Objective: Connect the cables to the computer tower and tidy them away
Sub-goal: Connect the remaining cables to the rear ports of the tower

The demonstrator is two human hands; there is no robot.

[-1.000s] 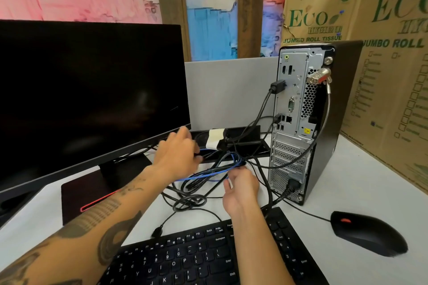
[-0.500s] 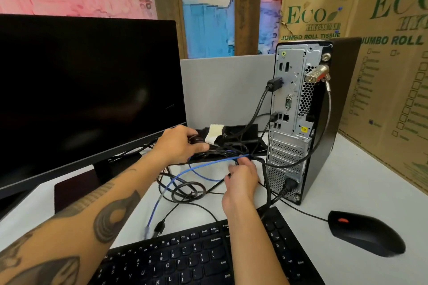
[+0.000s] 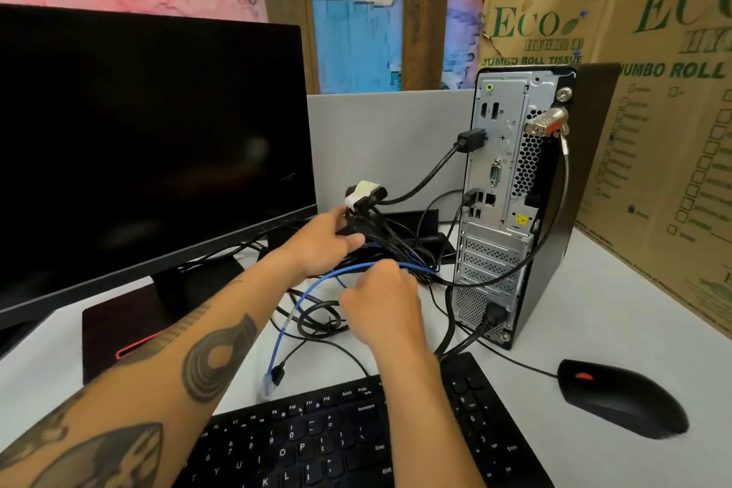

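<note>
Two hands work in the tangle between the monitor (image 3: 150, 154) and the computer tower (image 3: 527, 206). The left hand (image 3: 323, 244) is closed around a bundle of black cables (image 3: 390, 238), just below a taped connector (image 3: 362, 192) that sticks up from it. The right hand (image 3: 382, 305) is curled with its fingertips pinched on the blue cable (image 3: 301, 303) near the top of its arc.

From that pinch the blue cable runs two ways. One stretch goes right, into the black bundle toward the tower's foot. The other bends down and left across the desk (image 3: 618, 313), its long axis pointing back toward the person, and ends in a clear plug (image 3: 267, 384) lying loose just beyond the keyboard (image 3: 317, 444), beside a small black plug (image 3: 278, 372).

That free plug lies below and left of both hands, well apart from the tower's rear ports (image 3: 485, 200), which sit up and right of the right hand. The right hand is nearer the ports and already holds the cable, so it likely has to draw the slack through and carry the plug across.
</note>
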